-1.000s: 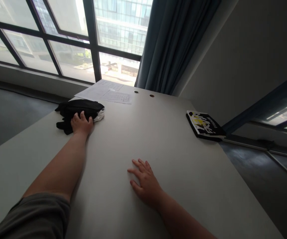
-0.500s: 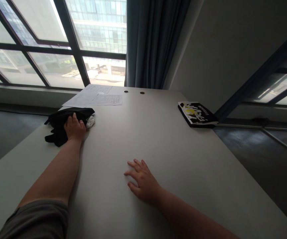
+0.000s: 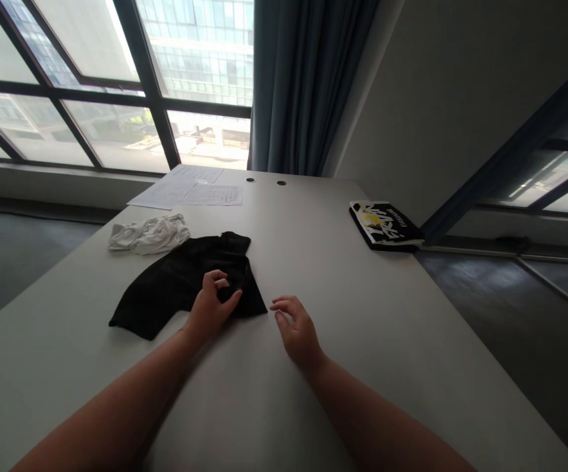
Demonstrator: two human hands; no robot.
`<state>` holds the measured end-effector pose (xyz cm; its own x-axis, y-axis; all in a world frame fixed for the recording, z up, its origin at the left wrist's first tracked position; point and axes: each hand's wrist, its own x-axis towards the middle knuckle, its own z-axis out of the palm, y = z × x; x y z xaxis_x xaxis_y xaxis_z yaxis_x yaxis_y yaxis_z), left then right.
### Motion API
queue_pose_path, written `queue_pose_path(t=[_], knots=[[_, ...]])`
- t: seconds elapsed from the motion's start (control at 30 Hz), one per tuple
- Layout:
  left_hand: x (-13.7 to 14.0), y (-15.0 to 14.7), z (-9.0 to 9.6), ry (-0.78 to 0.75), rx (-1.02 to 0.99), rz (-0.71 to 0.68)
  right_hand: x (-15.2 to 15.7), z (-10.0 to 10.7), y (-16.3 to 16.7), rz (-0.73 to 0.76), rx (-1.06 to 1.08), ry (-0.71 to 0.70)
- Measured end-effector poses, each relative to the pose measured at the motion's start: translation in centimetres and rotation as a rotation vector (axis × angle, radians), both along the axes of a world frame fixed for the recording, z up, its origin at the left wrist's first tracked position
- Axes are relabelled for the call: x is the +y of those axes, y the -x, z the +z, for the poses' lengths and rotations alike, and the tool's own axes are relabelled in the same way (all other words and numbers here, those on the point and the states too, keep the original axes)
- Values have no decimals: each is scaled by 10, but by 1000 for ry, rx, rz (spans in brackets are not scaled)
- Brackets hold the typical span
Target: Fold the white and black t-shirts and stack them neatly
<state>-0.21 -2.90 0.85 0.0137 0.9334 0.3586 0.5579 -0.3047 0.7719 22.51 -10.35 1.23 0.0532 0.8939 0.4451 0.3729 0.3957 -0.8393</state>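
Observation:
A black cloth garment (image 3: 166, 282) lies partly spread on the white table (image 3: 363, 314), left of the middle; its exact kind is unclear. My left hand (image 3: 212, 305) is over its right part, with fingers curled and the thumb held apart from them. Nothing shows pinched between them. Just off the garment's right corner, my right hand (image 3: 298, 331) has loosely bent fingers and a small gap to the thumb. It holds nothing visible. Behind the black garment sits a crumpled white cloth (image 3: 149, 235).
Paper sheets (image 3: 185, 187) lie at the table's far left, near two round cable holes (image 3: 281, 183). A black book (image 3: 385, 226) with white and yellow lettering rests at the right edge. Windows and a blue curtain (image 3: 308, 85) are beyond the table.
The black garment has moved right, toward the table's middle, and is now more spread, uncovering the white cloth. My left hand moved right with it; my right hand shifted slightly right and its fingers bent.

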Motion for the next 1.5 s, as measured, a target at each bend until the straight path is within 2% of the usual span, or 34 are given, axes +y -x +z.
queue_pose_path(t=[0.1, 0.17, 0.23, 0.33, 0.4, 0.47, 0.63, 0.73, 0.83, 0.9, 1.03, 1.17, 1.3, 1.5], knots=[[-22, -2, 1, 188, 74, -24, -3, 6, 1, -16, 21, -84], [-24, 4, 4, 241, 170, 9, -5, 6, 3, 35, -32, -80], [-18, 12, 6, 240, 230, 24, -6, 1, 7, 147, -155, -13], [-4, 25, 6, 219, 207, -5, -8, -7, 12, 308, -432, 90], [4, 29, 4, 215, 144, -21, -10, -10, 15, 335, -562, 108], [6, 29, 3, 209, 61, -35, -12, -9, 15, 332, -605, 112], [4, 24, 3, 152, -212, -17, -12, -7, 13, 334, -574, 105], [4, 23, 3, 159, -303, -10, -12, -5, 13, 339, -437, 82], [3, 22, 3, 183, -286, -8, -15, 2, 16, 355, -219, -1], [1, 20, 3, 191, -184, -34, -18, 7, 18, 339, -143, -74], [-4, 15, 1, 153, 111, -202, -20, 11, 19, 266, -137, -100], [-5, 13, -1, 104, 278, -338, -17, 8, 18, 206, -173, -86], [-6, 16, 6, 101, 274, -529, -18, 9, 17, 168, -184, -110], [-15, 15, 24, 156, 230, -857, -15, 8, 11, 23, -230, -109]])
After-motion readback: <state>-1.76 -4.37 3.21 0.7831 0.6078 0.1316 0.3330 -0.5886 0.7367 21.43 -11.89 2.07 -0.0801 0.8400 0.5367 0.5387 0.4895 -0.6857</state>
